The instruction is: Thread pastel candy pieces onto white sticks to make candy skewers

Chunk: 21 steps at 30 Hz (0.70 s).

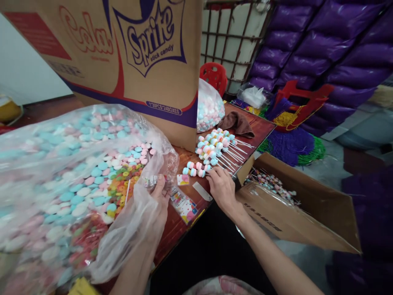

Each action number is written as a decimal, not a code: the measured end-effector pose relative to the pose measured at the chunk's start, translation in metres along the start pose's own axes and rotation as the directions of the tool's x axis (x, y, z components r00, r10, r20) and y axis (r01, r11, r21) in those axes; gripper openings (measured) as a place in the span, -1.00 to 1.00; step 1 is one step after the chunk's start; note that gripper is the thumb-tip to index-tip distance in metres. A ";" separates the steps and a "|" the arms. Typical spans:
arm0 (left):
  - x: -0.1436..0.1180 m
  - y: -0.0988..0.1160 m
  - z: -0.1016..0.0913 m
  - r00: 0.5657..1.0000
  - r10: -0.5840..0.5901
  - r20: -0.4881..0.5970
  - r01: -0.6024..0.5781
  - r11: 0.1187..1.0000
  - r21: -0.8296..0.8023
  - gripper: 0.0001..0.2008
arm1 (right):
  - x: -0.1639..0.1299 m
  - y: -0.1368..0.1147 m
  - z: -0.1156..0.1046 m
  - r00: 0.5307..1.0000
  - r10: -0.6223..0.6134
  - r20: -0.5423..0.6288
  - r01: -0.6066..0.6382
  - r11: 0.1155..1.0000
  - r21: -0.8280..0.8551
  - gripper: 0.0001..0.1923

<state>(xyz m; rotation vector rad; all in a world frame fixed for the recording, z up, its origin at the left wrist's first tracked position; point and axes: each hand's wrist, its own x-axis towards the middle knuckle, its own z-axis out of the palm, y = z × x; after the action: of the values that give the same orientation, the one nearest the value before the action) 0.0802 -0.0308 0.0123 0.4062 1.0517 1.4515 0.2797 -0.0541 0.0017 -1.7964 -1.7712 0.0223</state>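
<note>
My left hand [160,194] pinches a small clear printed plastic bag [151,180] beside the rim of a large clear sack. My right hand [223,187] is closed at the stick end of the nearest candy skewers [193,169], strung with pink, blue and white sweets. Its fingers hide most of those sticks. Just behind them lies a pile of similar candy skewers [211,145], white sticks pointing right. Flat on the table between my hands are printed packets [184,203], a small printed card [183,179] and a white strip [202,191].
The large sack [92,176] of pastel sweets, with gummy rings [123,184], covers the table's left. Behind stands a tall cardboard box [147,73]. A brown cloth [236,124] lies at the back. An open carton [294,221] of candy sticks stands right of the table edge.
</note>
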 end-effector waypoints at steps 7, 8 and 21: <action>0.003 0.009 -0.003 0.987 -0.093 -0.130 0.075 0.988 -0.134 -0.64 | -0.010 0.000 0.002 0.994 -0.086 -0.063 0.094 0.987 0.131 -0.80; 0.004 0.010 -0.002 0.980 -0.111 -0.164 0.088 0.986 -0.143 -0.65 | -0.015 -0.002 -0.003 0.994 -0.050 -0.096 0.072 0.968 0.239 -0.82; -0.001 0.005 0.023 0.973 -0.173 -0.151 0.145 0.974 -0.177 -0.91 | -0.041 -0.003 -0.046 0.914 -0.207 -0.349 0.280 0.944 0.174 -0.88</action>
<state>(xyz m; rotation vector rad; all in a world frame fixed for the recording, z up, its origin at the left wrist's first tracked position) 0.0954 -0.0230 0.0287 0.0806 1.0615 1.4326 0.2922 -0.1107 0.0243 -1.3234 -1.6662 -0.1653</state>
